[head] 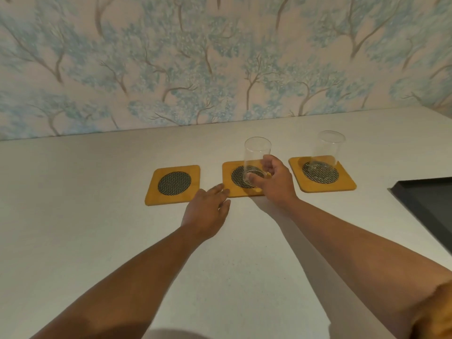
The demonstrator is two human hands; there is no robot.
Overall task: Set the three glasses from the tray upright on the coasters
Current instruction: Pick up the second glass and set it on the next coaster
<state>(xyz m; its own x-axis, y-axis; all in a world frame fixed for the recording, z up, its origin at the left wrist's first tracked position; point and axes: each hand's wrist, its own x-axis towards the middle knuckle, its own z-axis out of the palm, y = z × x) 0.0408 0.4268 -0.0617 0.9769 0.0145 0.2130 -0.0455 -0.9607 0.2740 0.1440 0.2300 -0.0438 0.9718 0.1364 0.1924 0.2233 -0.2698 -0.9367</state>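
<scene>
Three yellow square coasters with dark mesh centres lie in a row on the white table. The left coaster (173, 184) is bare. A clear glass (255, 155) stands upright on the middle coaster (234, 190), and my right hand (271, 182) is wrapped around its lower part. Another clear glass (326, 152) stands upright on the right coaster (322, 184). My left hand (208, 211) rests flat on the table with fingers spread, its fingertips touching the middle coaster's front left corner. The third glass is out of sight.
The corner of a black tray (425, 206) shows at the right edge of the table. A wall with blue tree-patterned wallpaper (220, 64) rises right behind the table's far edge.
</scene>
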